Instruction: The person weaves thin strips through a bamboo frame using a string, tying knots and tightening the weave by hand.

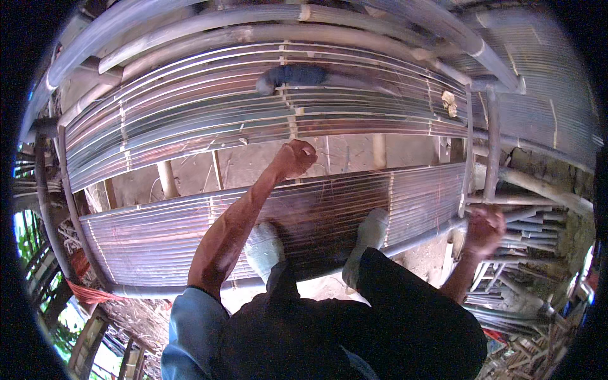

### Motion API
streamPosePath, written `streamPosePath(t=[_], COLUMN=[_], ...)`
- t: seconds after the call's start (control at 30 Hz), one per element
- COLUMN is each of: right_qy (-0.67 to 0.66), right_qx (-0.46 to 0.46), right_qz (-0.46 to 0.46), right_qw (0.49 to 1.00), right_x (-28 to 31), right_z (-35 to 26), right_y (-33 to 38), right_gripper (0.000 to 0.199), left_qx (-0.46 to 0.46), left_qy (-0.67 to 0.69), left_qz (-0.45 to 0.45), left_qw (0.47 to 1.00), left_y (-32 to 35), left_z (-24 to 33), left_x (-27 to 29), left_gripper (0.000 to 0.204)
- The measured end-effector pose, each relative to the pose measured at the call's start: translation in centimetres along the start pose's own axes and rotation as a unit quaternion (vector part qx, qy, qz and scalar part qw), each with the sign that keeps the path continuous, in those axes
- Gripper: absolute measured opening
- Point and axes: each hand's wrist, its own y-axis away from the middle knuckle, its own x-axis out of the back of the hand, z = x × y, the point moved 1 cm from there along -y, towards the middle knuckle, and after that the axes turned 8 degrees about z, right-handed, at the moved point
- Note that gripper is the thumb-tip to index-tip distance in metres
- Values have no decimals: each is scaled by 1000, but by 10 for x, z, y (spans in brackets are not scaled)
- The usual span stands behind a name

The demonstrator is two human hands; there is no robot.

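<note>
Motion blurs the right hand [486,231], so we cannot make out its fingers. We cannot tell whether the left hand [295,159] pinches anything thin, nor what the long dark object [304,75] beyond it is.

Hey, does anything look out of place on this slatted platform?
Possibly two things: a crumpled pale scrap sits near the right end of the far slats, breaking their even rows, and ground shows where the surface breaks before the near slats.

Two hands [293,159] [486,231], two feet [264,246] [372,229], three slatted panels [190,120] [158,244] [551,82] far, near and right, one dark elongated object [303,76], one pale crumpled scrap [449,102].
</note>
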Motion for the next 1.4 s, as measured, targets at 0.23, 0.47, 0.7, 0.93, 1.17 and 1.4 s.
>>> streamPosePath(t=[0.23,0.47,0.7,0.93,1.17,1.4], right_qy=[-180,-27,494,892,806,530], right_qx=[13,116,-19,-262,24,-2], right_qz=[48,243,517,216,-152,-448], right_qw=[982,963,698,298,571,720], right_x=[174,297,342,328,95,-140], right_z=[-239,-378,-368,-290,-20,187], right_y=[59,187,235,166,2,-6], right_gripper=[45,44,39,34,32,45], left_qx=[-39,-185,-459,-395,-308,-121], left_qy=[-17,-283,-313,-139,-56,108], left_qz=[-18,70,15,-108,-37,-43], left_qw=[999,939,831,902,949,986], left_y=[-7,26,60,117,182,219], left_z=[1,74,83,93,123,133], left_x=[-5,-10,-48,-21,20,18], left_gripper=[22,35,30,16,14,23])
